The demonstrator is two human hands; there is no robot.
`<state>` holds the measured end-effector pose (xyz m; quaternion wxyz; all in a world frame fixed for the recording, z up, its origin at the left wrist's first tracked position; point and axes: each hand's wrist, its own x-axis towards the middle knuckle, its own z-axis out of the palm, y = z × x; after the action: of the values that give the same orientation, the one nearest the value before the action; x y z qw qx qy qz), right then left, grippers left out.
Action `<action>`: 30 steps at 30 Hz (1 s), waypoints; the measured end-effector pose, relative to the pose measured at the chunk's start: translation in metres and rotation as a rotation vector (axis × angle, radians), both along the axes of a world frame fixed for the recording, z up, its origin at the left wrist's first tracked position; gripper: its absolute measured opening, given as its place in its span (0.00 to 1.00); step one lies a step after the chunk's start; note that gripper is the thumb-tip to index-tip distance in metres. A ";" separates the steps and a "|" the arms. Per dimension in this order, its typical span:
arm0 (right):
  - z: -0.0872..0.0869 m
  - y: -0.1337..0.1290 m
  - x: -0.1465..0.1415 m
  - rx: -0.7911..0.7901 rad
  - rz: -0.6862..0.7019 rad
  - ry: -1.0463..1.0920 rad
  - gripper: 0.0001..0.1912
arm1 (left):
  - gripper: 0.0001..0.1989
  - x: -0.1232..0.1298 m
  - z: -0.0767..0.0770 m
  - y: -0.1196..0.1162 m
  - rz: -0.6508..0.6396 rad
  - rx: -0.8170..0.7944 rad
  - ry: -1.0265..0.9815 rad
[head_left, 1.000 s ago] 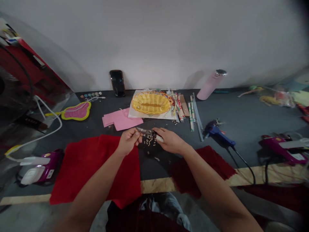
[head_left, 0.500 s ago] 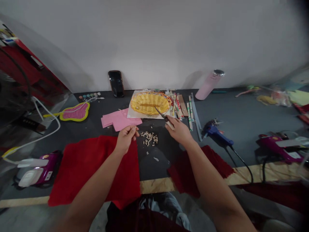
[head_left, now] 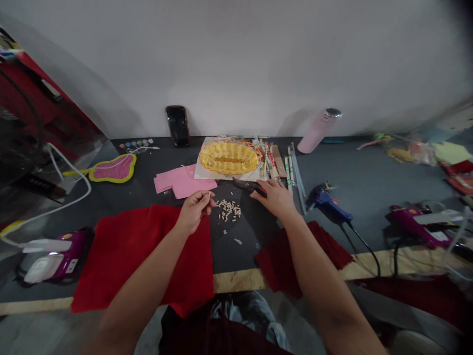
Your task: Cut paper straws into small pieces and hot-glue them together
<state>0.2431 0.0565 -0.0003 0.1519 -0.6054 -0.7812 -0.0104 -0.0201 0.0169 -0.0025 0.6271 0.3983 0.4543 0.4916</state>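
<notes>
My left hand (head_left: 195,211) is closed in a pinch, with a small pale piece (head_left: 210,195) showing at the fingertips. It is just left of a pile of short pale pieces (head_left: 229,211) on the dark table. My right hand (head_left: 275,198) has its fingers over the handle of dark-bladed scissors (head_left: 244,184) with a touch of red. The scissors lie low, blades pointing left, close in front of the yellow oval basket (head_left: 229,157). My palm hides most of the handle.
Pink sheets (head_left: 185,181) and red cloth (head_left: 148,251) are on the left. Wrapped sticks (head_left: 290,170) and a blue glue gun (head_left: 330,203) lie on the right. A phone (head_left: 178,126) and a pink bottle (head_left: 318,131) are at the wall.
My right hand has lowered the scissors from over the basket's edge to the table in front of it. My left hand keeps its pinch in nearly the same place.
</notes>
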 end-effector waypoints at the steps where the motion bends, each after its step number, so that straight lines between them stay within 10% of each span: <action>1: 0.005 -0.001 -0.006 0.055 0.012 0.011 0.21 | 0.15 0.000 0.000 0.000 -0.018 -0.004 0.004; 7: 0.006 -0.002 -0.050 0.017 0.275 -0.031 0.20 | 0.16 0.003 0.000 -0.001 -0.048 -0.031 0.046; 19: -0.015 0.004 -0.052 -0.030 0.325 0.030 0.13 | 0.15 0.002 -0.002 -0.001 -0.080 -0.038 0.065; 30: -0.003 -0.016 -0.059 -0.069 0.455 0.694 0.06 | 0.14 0.005 0.004 -0.004 -0.062 -0.070 0.047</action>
<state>0.1842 0.0400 -0.0032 0.3840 -0.3895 -0.7975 0.2545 -0.0153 0.0131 0.0014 0.6448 0.4015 0.4734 0.4460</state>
